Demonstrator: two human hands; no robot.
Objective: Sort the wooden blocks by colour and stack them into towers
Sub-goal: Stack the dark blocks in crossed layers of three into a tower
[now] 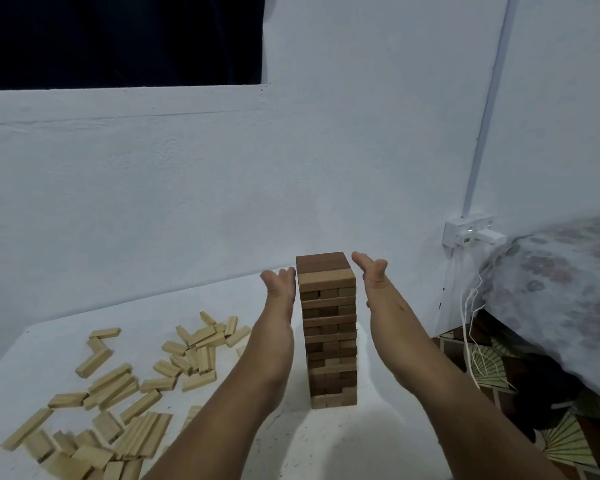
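Observation:
A tall tower of dark brown wooden blocks (pixel 329 327) stands upright on the white table (pixel 222 296), built of many crossed layers. My left hand (pixel 279 282) is beside the tower's upper left edge, fingers straight, touching or nearly touching it. My right hand (pixel 371 270) is held open at the upper right side, a small gap away from the top layers. Neither hand holds a block. Several light tan blocks (pixel 118 386) lie scattered loose on the table to the left of my left arm.
A white wall rises just behind the table. A wall socket with a plugged-in adapter (pixel 471 233) and hanging white cables (pixel 468 327) is at the right. A bed with a floral cover (pixel 561 289) stands at the far right above a patterned floor.

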